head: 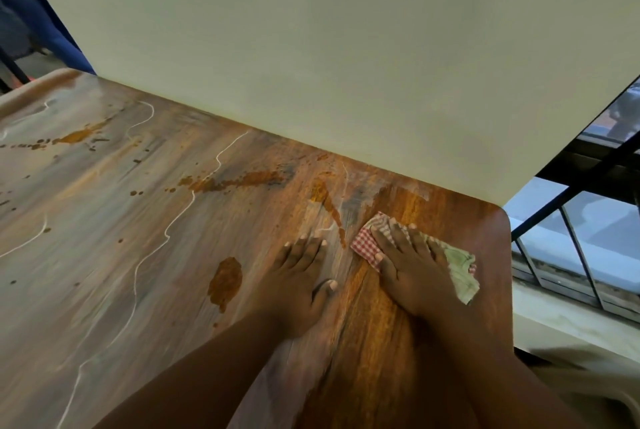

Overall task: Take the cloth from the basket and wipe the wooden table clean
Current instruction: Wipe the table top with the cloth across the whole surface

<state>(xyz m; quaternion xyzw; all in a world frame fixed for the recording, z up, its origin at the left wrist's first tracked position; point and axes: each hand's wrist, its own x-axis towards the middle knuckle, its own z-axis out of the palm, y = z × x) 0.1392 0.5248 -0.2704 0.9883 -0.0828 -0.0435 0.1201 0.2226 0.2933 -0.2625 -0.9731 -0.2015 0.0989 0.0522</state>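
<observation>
A folded cloth (460,272), red-and-white checked at one end and pale green at the other, lies near the wooden table's (145,255) far right corner. My right hand (412,269) presses flat on top of it, fingers spread. My left hand (301,276) rests palm down on the bare wood just left of the cloth, holding nothing. Brown spills mark the table: a blob (225,281) left of my left hand and a streak (239,181) farther back. No basket is in view.
A pale wall (329,47) runs along the table's far edge. Past the table's right edge are black window bars (571,245) and a ledge. White wet lines and small brown splashes (72,137) cover the left part of the table.
</observation>
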